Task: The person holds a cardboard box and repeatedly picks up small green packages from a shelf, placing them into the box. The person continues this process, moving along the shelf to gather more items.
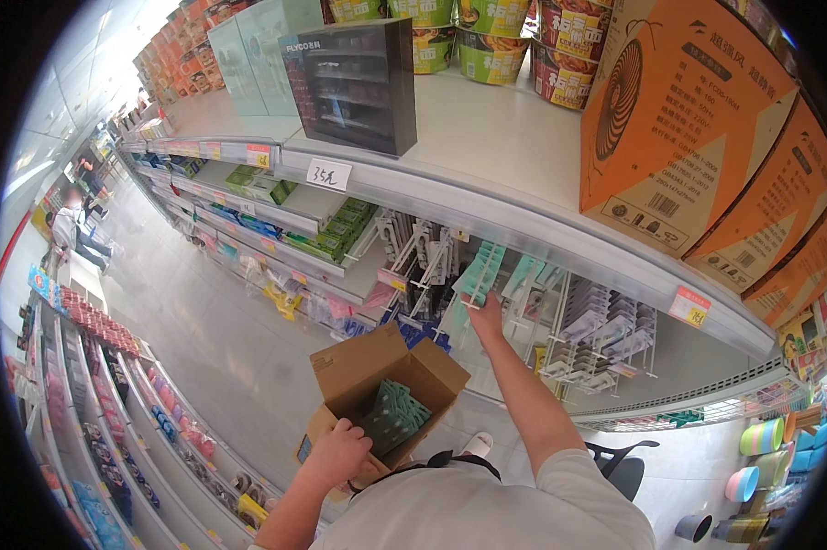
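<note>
My left hand (345, 448) grips the near left edge of an open cardboard box (355, 368), its flaps spread outward. Inside the box lie several teal packs (403, 409), some with clear plastic parts. My right hand (486, 317) reaches up to a shelf hook and holds the front of a row of teal packs (481, 271) hanging there. Part of its fingers is hidden against the packs. More teal packs (523, 271) hang on hooks just to the right.
Above the hooks runs a white shelf (482, 124) with a black FLYCO box (358, 89) and orange fan cartons (682, 130). Carded goods (602, 320) hang farther right. Behind my right arm is a black stool (620, 474). Across the aisle floor (214, 330), a person (76, 230) sits far off.
</note>
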The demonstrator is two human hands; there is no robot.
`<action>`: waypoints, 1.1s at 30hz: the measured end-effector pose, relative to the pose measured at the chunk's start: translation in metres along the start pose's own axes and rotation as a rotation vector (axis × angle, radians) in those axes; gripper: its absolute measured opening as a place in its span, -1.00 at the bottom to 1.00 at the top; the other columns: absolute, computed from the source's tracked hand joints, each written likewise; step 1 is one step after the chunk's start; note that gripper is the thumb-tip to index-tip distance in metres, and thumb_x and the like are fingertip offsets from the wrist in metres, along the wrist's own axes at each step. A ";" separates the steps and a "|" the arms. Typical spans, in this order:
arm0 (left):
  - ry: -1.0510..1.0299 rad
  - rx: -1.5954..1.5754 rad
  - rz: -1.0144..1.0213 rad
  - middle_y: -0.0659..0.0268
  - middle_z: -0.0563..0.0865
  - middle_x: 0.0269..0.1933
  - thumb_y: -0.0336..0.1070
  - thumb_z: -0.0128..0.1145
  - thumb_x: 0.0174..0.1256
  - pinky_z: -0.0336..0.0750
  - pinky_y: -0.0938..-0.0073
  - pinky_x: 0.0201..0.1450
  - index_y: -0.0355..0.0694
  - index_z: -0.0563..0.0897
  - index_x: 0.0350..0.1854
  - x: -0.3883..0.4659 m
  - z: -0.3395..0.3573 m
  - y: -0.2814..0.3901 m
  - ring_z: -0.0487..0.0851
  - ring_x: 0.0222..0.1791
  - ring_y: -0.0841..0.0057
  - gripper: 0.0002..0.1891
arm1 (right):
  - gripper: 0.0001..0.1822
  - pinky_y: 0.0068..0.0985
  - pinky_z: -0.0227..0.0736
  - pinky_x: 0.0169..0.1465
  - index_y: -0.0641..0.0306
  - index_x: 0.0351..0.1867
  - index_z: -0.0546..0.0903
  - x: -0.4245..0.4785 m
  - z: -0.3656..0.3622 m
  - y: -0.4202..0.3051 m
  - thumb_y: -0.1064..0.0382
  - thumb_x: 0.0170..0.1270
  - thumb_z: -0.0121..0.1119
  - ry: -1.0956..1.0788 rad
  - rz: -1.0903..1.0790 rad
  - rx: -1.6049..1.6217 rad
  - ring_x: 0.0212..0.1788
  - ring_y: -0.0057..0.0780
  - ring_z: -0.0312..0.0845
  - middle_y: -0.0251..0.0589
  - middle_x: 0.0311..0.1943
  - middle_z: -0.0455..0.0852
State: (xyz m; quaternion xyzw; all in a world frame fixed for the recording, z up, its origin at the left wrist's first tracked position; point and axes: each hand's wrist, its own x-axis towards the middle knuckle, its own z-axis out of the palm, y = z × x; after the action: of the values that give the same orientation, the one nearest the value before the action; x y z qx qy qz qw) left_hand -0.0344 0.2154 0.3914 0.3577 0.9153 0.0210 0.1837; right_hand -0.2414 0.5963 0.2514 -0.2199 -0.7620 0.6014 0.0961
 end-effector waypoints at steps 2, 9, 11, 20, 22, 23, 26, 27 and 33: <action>-0.004 -0.005 -0.001 0.42 0.74 -0.10 0.15 0.57 0.13 0.65 0.14 0.06 -0.06 0.83 -0.21 0.001 -0.002 0.001 0.61 0.13 0.27 -0.60 | -0.48 -0.28 0.61 0.22 0.29 0.24 0.72 -0.004 -0.001 0.005 -0.01 0.45 0.54 -0.040 0.034 0.024 0.12 -0.29 0.80 -0.12 0.08 0.89; -0.006 0.009 -0.006 0.41 0.75 -0.09 0.16 0.57 0.12 0.65 0.13 0.06 -0.06 0.82 -0.21 0.001 -0.003 0.001 0.61 0.14 0.27 -0.59 | -0.51 -0.29 0.58 0.24 0.18 0.36 0.67 -0.025 0.007 0.005 0.07 0.53 0.46 -0.081 0.043 0.353 0.17 -0.35 0.76 -0.25 0.16 0.84; -0.007 0.018 -0.005 0.41 0.75 -0.09 0.17 0.57 0.12 0.65 0.14 0.06 -0.06 0.82 -0.22 0.002 -0.004 0.001 0.61 0.14 0.27 -0.58 | -0.51 -0.30 0.56 0.27 0.16 0.37 0.66 -0.025 0.008 0.004 0.07 0.54 0.45 -0.098 0.105 0.434 0.19 -0.37 0.74 -0.26 0.18 0.82; 0.016 0.017 0.003 0.43 0.74 -0.12 0.14 0.58 0.09 0.67 0.16 0.06 -0.07 0.82 -0.23 0.002 -0.001 0.001 0.61 0.14 0.28 -0.59 | -0.37 -0.22 0.54 0.37 0.14 0.52 0.53 -0.025 0.009 0.008 0.04 0.53 0.46 -0.162 0.168 0.466 0.33 -0.29 0.66 -0.23 0.33 0.72; 0.027 0.007 0.010 0.42 0.73 -0.13 0.13 0.59 0.06 0.68 0.18 0.06 -0.07 0.83 -0.24 0.004 -0.001 -0.001 0.61 0.14 0.28 -0.59 | -0.35 -0.20 0.53 0.39 0.14 0.54 0.51 -0.025 0.008 0.010 0.04 0.54 0.46 -0.169 0.172 0.503 0.35 -0.28 0.65 -0.22 0.34 0.71; 0.035 -0.009 0.017 0.42 0.73 -0.13 0.14 0.59 0.04 0.68 0.18 0.06 -0.07 0.83 -0.25 0.007 -0.003 -0.002 0.61 0.14 0.27 -0.59 | -0.34 -0.19 0.53 0.40 0.14 0.55 0.50 -0.025 0.008 0.012 0.03 0.54 0.46 -0.172 0.175 0.522 0.36 -0.28 0.64 -0.22 0.35 0.70; 0.059 -0.050 0.037 0.43 0.72 -0.15 0.14 0.60 -0.01 0.69 0.20 0.07 -0.07 0.83 -0.27 0.016 -0.005 -0.007 0.61 0.14 0.27 -0.58 | -0.34 -0.23 0.41 0.49 0.14 0.55 0.47 -0.030 0.010 0.006 0.08 0.55 0.47 -0.136 0.234 0.562 0.44 -0.33 0.55 -0.29 0.38 0.67; 0.075 -0.051 0.045 0.43 0.72 -0.16 0.15 0.60 -0.01 0.69 0.20 0.07 -0.07 0.83 -0.27 0.022 -0.004 -0.011 0.61 0.14 0.27 -0.58 | -0.34 -0.22 0.42 0.48 0.14 0.55 0.47 -0.030 0.010 0.005 0.08 0.55 0.47 -0.141 0.241 0.578 0.44 -0.33 0.56 -0.28 0.38 0.67; 0.153 -0.113 0.136 0.41 0.70 -0.18 0.15 0.60 0.02 0.69 0.20 0.10 -0.10 0.82 -0.27 0.043 -0.015 -0.015 0.60 0.12 0.25 -0.57 | -0.35 -0.22 0.53 0.37 0.16 0.56 0.45 -0.030 0.013 0.013 0.12 0.56 0.44 -0.159 0.255 0.647 0.38 -0.34 0.60 -0.25 0.34 0.68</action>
State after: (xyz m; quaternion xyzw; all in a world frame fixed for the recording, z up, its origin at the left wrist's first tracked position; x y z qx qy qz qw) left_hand -0.0782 0.2343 0.3890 0.4052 0.8978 0.1122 0.1313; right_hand -0.2172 0.5737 0.2393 -0.2237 -0.5035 0.8341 0.0253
